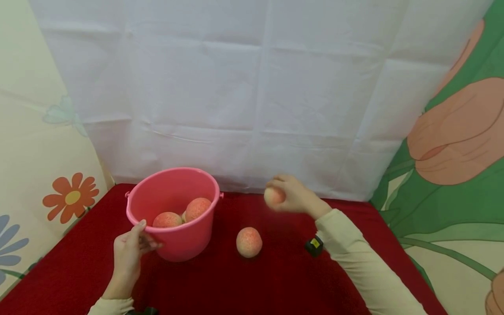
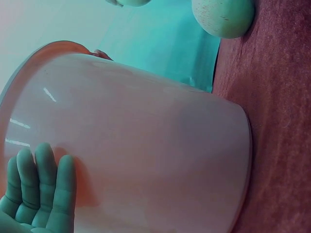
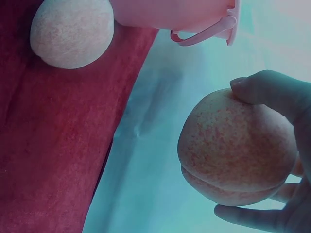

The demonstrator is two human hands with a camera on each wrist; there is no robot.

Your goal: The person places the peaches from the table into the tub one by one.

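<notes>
A pink bucket (image 1: 185,243) stands on the left, with several peaches inside, among them a reddish peach (image 1: 167,219) near the front rim and another peach (image 1: 198,208) beside it. My left hand (image 1: 127,258) holds the bucket's near left rim, thumb over the edge and fingers (image 2: 46,179) against the outer wall. Up in the air to the right, my right hand (image 1: 293,194) grips a peach (image 3: 238,148) between thumb and fingers. One more peach (image 1: 249,242) lies on the red cloth, between the bucket and my right forearm.
Red cloth (image 1: 220,284) covers the table. A white sheet (image 1: 260,109) hangs behind it, and printed fabric with flowers flanks both sides. The bucket's handle (image 3: 209,31) hangs along its side in the right wrist view.
</notes>
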